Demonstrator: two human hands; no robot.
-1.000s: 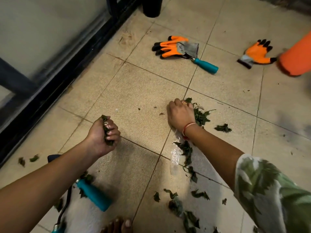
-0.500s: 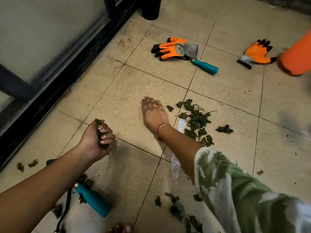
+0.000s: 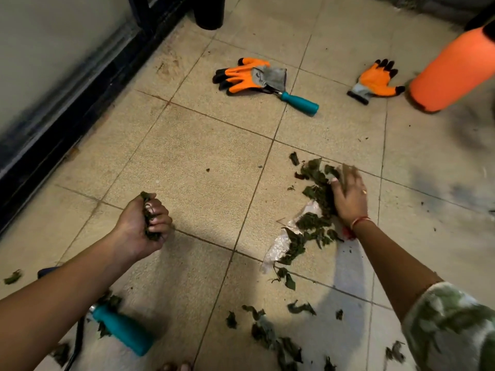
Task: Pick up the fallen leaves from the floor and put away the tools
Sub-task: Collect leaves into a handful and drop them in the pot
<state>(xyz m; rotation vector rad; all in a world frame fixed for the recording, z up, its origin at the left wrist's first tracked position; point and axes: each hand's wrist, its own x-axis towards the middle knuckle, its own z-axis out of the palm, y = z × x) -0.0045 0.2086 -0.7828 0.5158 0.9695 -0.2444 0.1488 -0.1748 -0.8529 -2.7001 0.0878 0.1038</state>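
Observation:
My left hand (image 3: 139, 226) is a fist closed on a bunch of dark green leaves, held just above the tiled floor. My right hand (image 3: 348, 194) lies flat with fingers spread on a pile of fallen leaves (image 3: 313, 207), blurred by motion; nothing is gripped in it. A scrap of clear plastic (image 3: 284, 242) lies under that pile. More leaves (image 3: 270, 333) are scattered near the bottom edge. A teal-handled tool (image 3: 123, 328) lies under my left forearm. A second teal-handled tool (image 3: 300, 101) lies farther off, partly beneath an orange glove (image 3: 243, 74).
Another orange glove (image 3: 375, 80) lies at the right beside an orange cylinder (image 3: 452, 70). A dark door frame (image 3: 80, 108) runs along the left. A black pot (image 3: 209, 12) stands at the top. Stray leaves (image 3: 12, 277) lie at the far left.
My right hand swept rightward from the middle tile onto the leaf pile, which has spread down over the plastic scrap. My left fist kept its leaves and barely moved.

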